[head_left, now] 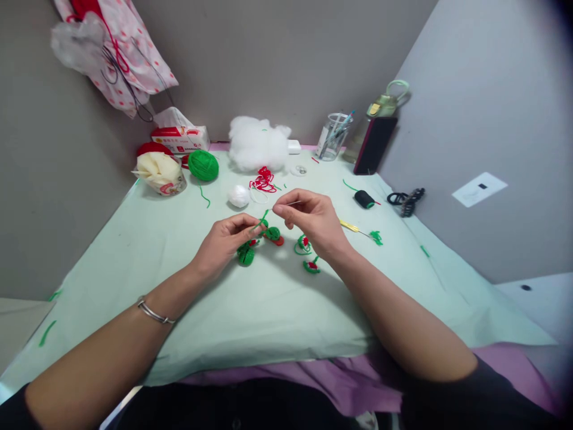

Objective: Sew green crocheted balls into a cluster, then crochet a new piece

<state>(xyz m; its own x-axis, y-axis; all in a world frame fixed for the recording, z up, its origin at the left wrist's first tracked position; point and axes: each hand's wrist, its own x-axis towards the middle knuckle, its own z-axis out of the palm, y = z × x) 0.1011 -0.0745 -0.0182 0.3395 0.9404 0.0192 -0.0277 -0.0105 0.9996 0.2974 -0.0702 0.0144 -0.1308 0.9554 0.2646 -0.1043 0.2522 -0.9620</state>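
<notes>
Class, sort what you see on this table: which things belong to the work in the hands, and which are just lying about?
In use:
left hand pinching green yarn end
right hand holding needle
green crochet pieces

Lying about:
green yarn ball
white stuffing
tissue box
black thread spool
clear cup

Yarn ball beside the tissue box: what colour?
Green; the yarn ball shows clearly in the head view.
</notes>
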